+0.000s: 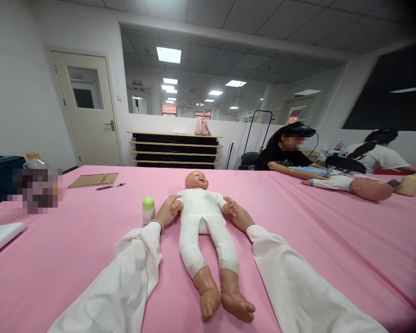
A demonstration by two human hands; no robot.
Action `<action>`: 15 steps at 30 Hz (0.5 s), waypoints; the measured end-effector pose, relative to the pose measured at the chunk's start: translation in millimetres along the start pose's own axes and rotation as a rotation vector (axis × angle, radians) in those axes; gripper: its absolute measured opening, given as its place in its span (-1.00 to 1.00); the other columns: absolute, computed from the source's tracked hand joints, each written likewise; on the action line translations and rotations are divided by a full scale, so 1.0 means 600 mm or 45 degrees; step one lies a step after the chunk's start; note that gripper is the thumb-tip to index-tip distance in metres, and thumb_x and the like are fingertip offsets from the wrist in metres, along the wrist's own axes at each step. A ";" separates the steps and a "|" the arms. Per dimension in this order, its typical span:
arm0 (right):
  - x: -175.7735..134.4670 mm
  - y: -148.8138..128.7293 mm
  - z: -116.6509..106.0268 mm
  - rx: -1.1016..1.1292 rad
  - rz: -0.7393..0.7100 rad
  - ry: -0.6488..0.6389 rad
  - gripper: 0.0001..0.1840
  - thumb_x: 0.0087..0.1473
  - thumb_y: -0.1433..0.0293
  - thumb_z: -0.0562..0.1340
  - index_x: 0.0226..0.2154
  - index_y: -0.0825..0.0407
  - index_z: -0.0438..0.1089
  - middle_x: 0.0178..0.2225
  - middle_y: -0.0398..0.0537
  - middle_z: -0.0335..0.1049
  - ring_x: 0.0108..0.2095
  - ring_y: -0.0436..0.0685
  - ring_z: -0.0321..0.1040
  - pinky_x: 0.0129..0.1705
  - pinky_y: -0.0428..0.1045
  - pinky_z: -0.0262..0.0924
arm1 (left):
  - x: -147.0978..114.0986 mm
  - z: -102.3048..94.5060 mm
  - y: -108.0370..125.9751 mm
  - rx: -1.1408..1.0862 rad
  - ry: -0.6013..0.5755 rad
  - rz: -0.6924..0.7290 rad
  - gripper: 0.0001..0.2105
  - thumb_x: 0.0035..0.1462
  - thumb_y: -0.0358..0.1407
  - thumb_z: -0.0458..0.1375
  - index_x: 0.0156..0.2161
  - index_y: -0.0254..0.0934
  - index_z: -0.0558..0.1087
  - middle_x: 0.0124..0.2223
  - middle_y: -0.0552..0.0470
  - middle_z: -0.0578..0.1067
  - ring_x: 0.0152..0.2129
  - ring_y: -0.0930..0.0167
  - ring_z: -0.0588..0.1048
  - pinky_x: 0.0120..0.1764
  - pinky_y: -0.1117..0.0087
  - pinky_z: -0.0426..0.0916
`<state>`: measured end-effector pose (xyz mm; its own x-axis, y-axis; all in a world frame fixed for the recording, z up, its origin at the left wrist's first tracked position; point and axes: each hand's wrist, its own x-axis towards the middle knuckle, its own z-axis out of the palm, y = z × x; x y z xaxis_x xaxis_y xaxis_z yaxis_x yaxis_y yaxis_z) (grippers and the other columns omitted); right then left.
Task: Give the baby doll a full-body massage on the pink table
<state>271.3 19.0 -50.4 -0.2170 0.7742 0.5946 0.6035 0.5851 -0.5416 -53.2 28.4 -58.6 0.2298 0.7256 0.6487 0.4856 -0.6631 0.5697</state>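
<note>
A baby doll point(201, 208) with a white cloth body lies on its back in front of me, head away and bare feet toward me. At its arm on the left is my left hand point(167, 212), with a beaded bracelet on the wrist. My right hand point(240, 215) is at the other arm of the doll. Both hands are closed around the doll's forearms, and its small hands partly hide my fingers. Just left of my left hand stands a small white bottle point(148, 216) with a green cap.
The pink-covered table point(90, 240) carries a brown notebook point(93, 180), a pen point(111, 186), a blurred bottle point(36, 182) and a white object point(2, 238) at the left. Across the right side, a person point(287, 152) sits by a second doll point(364, 187) and a beige bottle point(413, 184).
</note>
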 end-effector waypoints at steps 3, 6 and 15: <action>0.023 0.011 0.012 -0.015 0.053 0.104 -0.33 -0.06 0.29 0.15 0.12 0.02 -0.03 0.13 0.03 0.06 0.11 0.19 0.06 0.13 0.14 -0.02 | 0.020 0.019 -0.003 -0.062 0.163 -0.275 -0.48 -0.05 -0.46 0.01 0.08 -0.25 0.11 -0.02 -0.10 0.35 -0.11 0.36 0.37 -0.07 0.29 0.26; 0.059 0.016 0.030 0.097 0.160 0.284 -0.27 -0.03 0.21 0.12 0.15 0.04 -0.14 0.12 0.11 0.07 0.09 0.19 0.09 0.10 0.14 0.01 | 0.046 0.034 -0.005 -0.037 0.323 -0.418 -0.49 0.02 -0.35 0.02 0.11 -0.24 0.03 0.02 -0.13 0.33 -0.07 0.31 0.34 -0.09 0.28 0.26; 0.141 0.055 0.086 0.150 0.446 0.423 -0.38 0.01 0.10 -0.01 0.06 0.09 0.02 0.00 0.20 0.23 -0.02 0.24 0.23 -0.03 0.14 0.12 | 0.103 0.054 -0.055 0.306 0.362 -0.649 -0.60 0.13 -0.14 -0.12 0.03 -0.29 0.12 -0.09 -0.20 0.41 -0.19 0.24 0.41 -0.26 0.28 0.26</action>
<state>233.3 115.9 -48.5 0.2509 0.8216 0.5119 0.5014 0.3420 -0.7947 -27.7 100.9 -53.4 -0.2973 0.8403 0.4534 0.6587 -0.1632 0.7345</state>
